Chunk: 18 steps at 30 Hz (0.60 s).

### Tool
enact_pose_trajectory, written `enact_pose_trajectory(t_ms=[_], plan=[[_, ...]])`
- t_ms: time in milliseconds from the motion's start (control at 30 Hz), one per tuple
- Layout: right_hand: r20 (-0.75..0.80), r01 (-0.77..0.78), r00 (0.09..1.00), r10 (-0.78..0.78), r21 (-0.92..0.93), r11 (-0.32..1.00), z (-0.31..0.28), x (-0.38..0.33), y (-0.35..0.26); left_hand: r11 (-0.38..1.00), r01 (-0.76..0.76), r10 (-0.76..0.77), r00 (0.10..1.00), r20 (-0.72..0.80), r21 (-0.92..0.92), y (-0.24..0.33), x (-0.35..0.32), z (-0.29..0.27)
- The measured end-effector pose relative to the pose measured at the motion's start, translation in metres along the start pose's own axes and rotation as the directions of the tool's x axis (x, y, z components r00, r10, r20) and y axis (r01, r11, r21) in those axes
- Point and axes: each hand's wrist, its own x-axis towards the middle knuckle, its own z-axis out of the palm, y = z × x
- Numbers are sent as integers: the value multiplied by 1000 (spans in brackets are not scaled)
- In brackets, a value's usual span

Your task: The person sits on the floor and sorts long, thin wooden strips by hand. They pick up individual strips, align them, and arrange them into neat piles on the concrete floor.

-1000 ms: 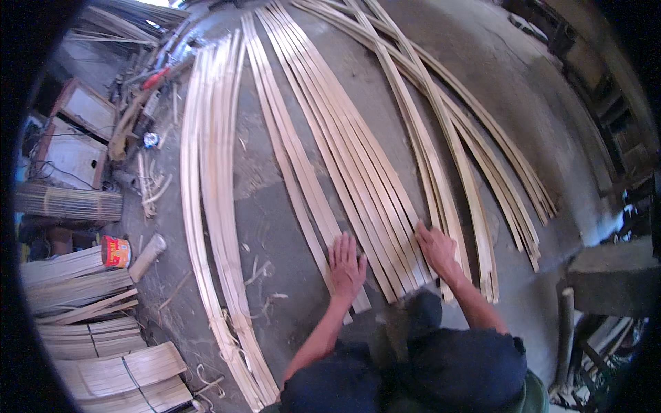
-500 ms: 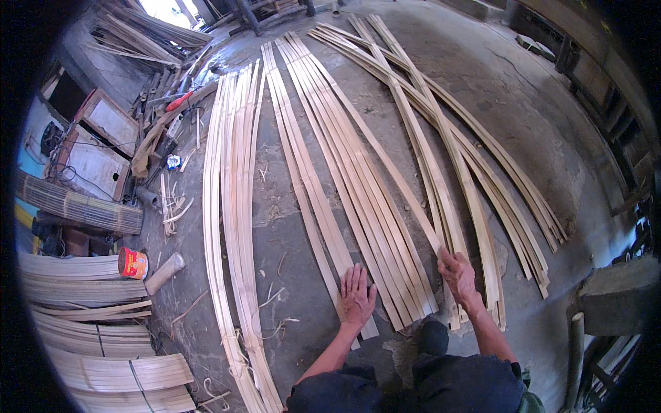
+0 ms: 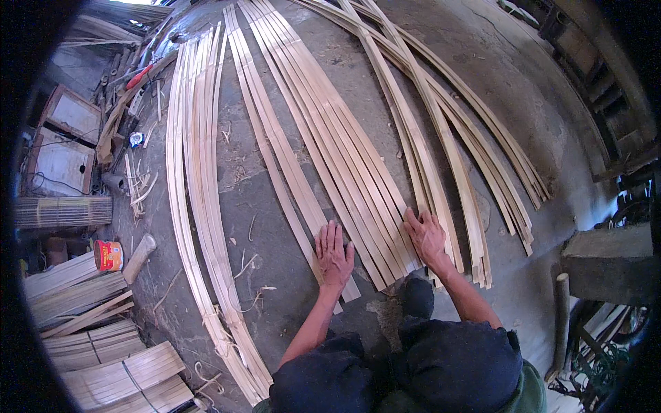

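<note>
Both hands flat and open, palms down, gripping nothing. Left hand pressed on the near end of a narrow pair of bamboo strips; right hand spread on the near ends of the wide central band of strips, close to its right edge.

Location: strips laid side by side on the concrete floor, directly ahead of the knees, near ends just beyond the fingertips. Further bundles to the left and right, apart from the hands.

Orientation: long axis running away from the body toward the top of the view, fanning slightly; apparent curvature probably lens bending, true bow not determinable.

Handling, by judgement:
- Light per strip; thin, flat, very long.
- Stiff across the width, springy and whippy along the length; sag likely if lifted at one end.
- Smooth faces, likely to slide over each other under palm pressure.
- Edges and cut ends probably sharp or splintery.

Recommended hold: flat palm for sliding and aligning; for lifting, pinch across the width near the end, second support further along.
</note>
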Motion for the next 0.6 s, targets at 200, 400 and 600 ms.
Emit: enact_pose_trajectory(t_ms=[200,400,600], plan=[[-126,102,988,-88,110,989,2,-2,-12,990,23,-31,998,-57,-142,-10,-3,-2],[201,43,952,-231,659,751,48,-40,-78,965,164,-211,948,-236,-206,-23,-4,-14],[159,258,917,-366,464,847,64,-54,-127,904,427,-418,882,-218,-6,-44,-16,-28]])
